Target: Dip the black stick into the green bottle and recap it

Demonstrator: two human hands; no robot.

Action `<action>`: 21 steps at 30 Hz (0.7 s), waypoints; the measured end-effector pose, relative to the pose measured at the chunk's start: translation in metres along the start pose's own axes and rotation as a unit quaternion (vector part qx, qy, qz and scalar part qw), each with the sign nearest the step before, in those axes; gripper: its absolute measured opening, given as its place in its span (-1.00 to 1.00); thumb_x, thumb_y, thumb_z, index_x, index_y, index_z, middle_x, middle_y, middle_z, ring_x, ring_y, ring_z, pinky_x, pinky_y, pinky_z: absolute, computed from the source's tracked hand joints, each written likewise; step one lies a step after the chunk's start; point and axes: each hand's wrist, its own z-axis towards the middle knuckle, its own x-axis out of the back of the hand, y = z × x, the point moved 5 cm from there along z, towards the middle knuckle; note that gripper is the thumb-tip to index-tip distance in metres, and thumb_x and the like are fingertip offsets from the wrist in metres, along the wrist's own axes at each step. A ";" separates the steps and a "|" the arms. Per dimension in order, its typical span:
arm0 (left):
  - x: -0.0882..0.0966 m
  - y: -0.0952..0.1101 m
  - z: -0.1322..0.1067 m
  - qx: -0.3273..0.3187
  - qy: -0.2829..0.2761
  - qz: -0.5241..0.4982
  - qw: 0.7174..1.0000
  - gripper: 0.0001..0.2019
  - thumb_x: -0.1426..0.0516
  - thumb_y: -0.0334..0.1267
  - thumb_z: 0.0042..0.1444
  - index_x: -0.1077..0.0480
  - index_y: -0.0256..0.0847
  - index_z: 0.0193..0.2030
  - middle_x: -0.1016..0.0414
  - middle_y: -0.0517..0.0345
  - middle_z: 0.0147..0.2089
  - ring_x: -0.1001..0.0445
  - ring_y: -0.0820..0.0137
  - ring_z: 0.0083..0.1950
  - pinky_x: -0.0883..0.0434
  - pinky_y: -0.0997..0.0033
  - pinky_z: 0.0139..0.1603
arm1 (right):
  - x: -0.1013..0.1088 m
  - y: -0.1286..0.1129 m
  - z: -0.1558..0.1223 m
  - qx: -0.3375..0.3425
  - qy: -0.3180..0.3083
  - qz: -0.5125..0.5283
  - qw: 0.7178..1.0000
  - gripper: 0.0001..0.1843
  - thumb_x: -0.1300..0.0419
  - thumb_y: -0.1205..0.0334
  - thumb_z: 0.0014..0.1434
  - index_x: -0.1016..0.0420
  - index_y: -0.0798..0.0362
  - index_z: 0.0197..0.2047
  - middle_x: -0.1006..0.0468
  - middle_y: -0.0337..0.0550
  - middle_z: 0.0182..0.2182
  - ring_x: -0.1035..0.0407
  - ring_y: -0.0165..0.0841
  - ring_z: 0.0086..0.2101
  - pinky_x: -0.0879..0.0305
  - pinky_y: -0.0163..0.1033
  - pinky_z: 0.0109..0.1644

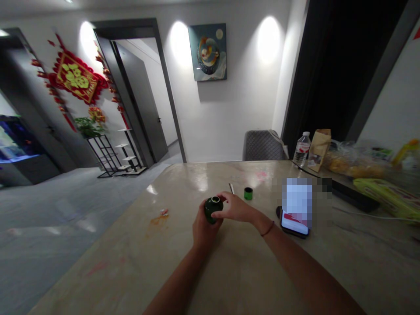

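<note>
A small dark green rounded vessel (213, 213), with a pale ring round the opening at its top, is held over the middle of the table (243, 271). Wrapped round its left side and underside is my left hand (205, 229). My right hand (236, 208) grips it from the right, thumb against its side and fingers by its upper edge. Just beyond the right hand lies a thin stick-like thing (232, 188), partly hidden. A short green cylinder (248, 194) with a dark top stands to its right.
At right, a lit phone (295, 225) leans, its upper part blurred out. Behind it are a water bottle (302, 148), a paper bag (319, 148), plastic bags (356, 162) and a yellow-green pack (387, 197). A crumpled scrap (164, 212) lies left beside an orange stain. A grey chair (265, 145) stands opposite.
</note>
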 end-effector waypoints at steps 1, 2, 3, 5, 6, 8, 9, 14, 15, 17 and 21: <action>0.000 0.000 0.000 0.002 0.001 0.000 1.000 -0.41 -0.15 -0.19 -0.11 -0.06 -0.11 0.10 -0.42 0.04 -0.05 -0.43 0.25 -0.07 -0.35 0.35 -0.17 | 0.000 0.000 0.000 -0.001 0.006 -0.003 1.000 -0.44 -0.33 0.09 -0.26 -0.38 0.15 -0.17 -0.44 -0.08 -0.20 -0.32 -0.31 -0.19 -0.23 -0.20 -0.09; 0.000 0.000 0.000 0.003 0.003 0.000 1.000 -0.41 -0.15 -0.19 -0.11 -0.06 -0.11 0.10 -0.42 0.04 -0.05 -0.43 0.25 -0.07 -0.35 0.35 -0.17 | -0.001 0.000 0.000 -0.001 0.009 -0.003 1.000 -0.44 -0.33 0.09 -0.26 -0.38 0.15 -0.17 -0.45 -0.08 -0.20 -0.32 -0.32 -0.19 -0.23 -0.21 -0.10; 0.000 0.000 0.000 0.003 0.005 -0.001 1.000 -0.40 -0.15 -0.19 -0.12 -0.06 -0.11 0.09 -0.42 0.04 -0.06 -0.43 0.25 -0.07 -0.35 0.35 -0.17 | -0.001 0.000 0.000 0.000 0.011 -0.001 1.000 -0.44 -0.33 0.09 -0.26 -0.37 0.15 -0.16 -0.45 -0.09 -0.21 -0.33 -0.32 -0.20 -0.23 -0.21 -0.10; 0.001 0.000 0.000 0.001 0.008 -0.005 1.000 -0.40 -0.16 -0.19 -0.13 -0.07 -0.11 0.09 -0.42 0.04 -0.06 -0.43 0.24 -0.06 -0.36 0.34 -0.16 | -0.002 -0.001 0.000 0.007 0.010 -0.002 1.000 -0.45 -0.32 0.10 -0.25 -0.37 0.15 -0.16 -0.46 -0.10 -0.21 -0.33 -0.33 -0.20 -0.23 -0.22 -0.10; 0.001 0.000 0.000 -0.001 0.009 -0.008 1.000 -0.40 -0.16 -0.19 -0.14 -0.07 -0.11 0.09 -0.42 0.04 -0.05 -0.43 0.24 -0.06 -0.36 0.33 -0.16 | -0.002 -0.001 0.000 0.012 0.013 -0.006 1.000 -0.45 -0.32 0.10 -0.24 -0.37 0.15 -0.16 -0.46 -0.10 -0.22 -0.33 -0.33 -0.21 -0.23 -0.22 -0.10; 0.001 0.000 0.000 -0.007 0.011 -0.013 1.000 -0.39 -0.17 -0.20 -0.14 -0.07 -0.11 0.09 -0.41 0.03 -0.04 -0.42 0.23 -0.05 -0.36 0.32 -0.15 | -0.002 -0.003 -0.001 0.020 0.026 -0.019 0.999 -0.45 -0.32 0.10 -0.25 -0.37 0.14 -0.15 -0.47 -0.09 -0.22 -0.34 -0.32 -0.21 -0.24 -0.22 -0.10; 0.001 0.000 0.000 -0.011 0.013 -0.016 1.000 -0.39 -0.17 -0.21 -0.15 -0.06 -0.11 0.09 -0.41 0.02 -0.04 -0.42 0.22 -0.04 -0.37 0.31 -0.15 | -0.001 -0.004 -0.001 0.024 0.034 -0.025 0.999 -0.44 -0.32 0.10 -0.26 -0.37 0.14 -0.15 -0.47 -0.09 -0.22 -0.34 -0.32 -0.21 -0.24 -0.21 -0.10; 0.001 0.004 0.000 -0.056 0.027 -0.048 0.997 -0.32 -0.17 -0.18 -0.13 0.02 -0.15 0.15 -0.35 -0.06 0.04 -0.39 0.20 0.01 -0.37 0.26 -0.10 | 0.002 -0.005 0.000 0.036 0.066 -0.002 0.997 -0.41 -0.31 0.13 -0.26 -0.36 0.14 -0.11 -0.47 -0.08 -0.21 -0.35 -0.32 -0.20 -0.25 -0.21 -0.08; 0.002 0.006 0.000 -0.075 0.031 -0.059 0.995 -0.29 -0.17 -0.17 -0.13 0.04 -0.15 0.17 -0.33 -0.08 0.06 -0.37 0.21 0.03 -0.36 0.25 -0.07 | 0.004 -0.005 0.000 0.037 0.072 0.007 0.997 -0.41 -0.31 0.13 -0.26 -0.36 0.15 -0.11 -0.47 -0.07 -0.21 -0.36 -0.32 -0.20 -0.26 -0.21 -0.08; 0.003 0.011 -0.001 -0.116 0.040 -0.080 0.989 -0.25 -0.17 -0.16 -0.11 0.09 -0.17 0.20 -0.27 -0.11 0.12 -0.31 0.22 0.09 -0.31 0.23 0.02 | 0.007 -0.002 0.002 0.037 0.090 0.023 0.995 -0.41 -0.31 0.14 -0.25 -0.36 0.16 -0.10 -0.47 -0.06 -0.20 -0.36 -0.32 -0.19 -0.27 -0.20 -0.07; 0.004 0.012 -0.001 -0.152 0.022 -0.109 0.982 -0.35 -0.09 -0.16 0.00 0.04 -0.21 0.22 -0.17 -0.11 0.20 -0.18 0.24 0.19 -0.17 0.19 0.16 | 0.013 0.011 0.006 0.025 0.130 0.055 0.990 -0.41 -0.31 0.16 -0.24 -0.35 0.14 -0.09 -0.47 -0.05 -0.18 -0.37 -0.30 -0.18 -0.27 -0.17 -0.04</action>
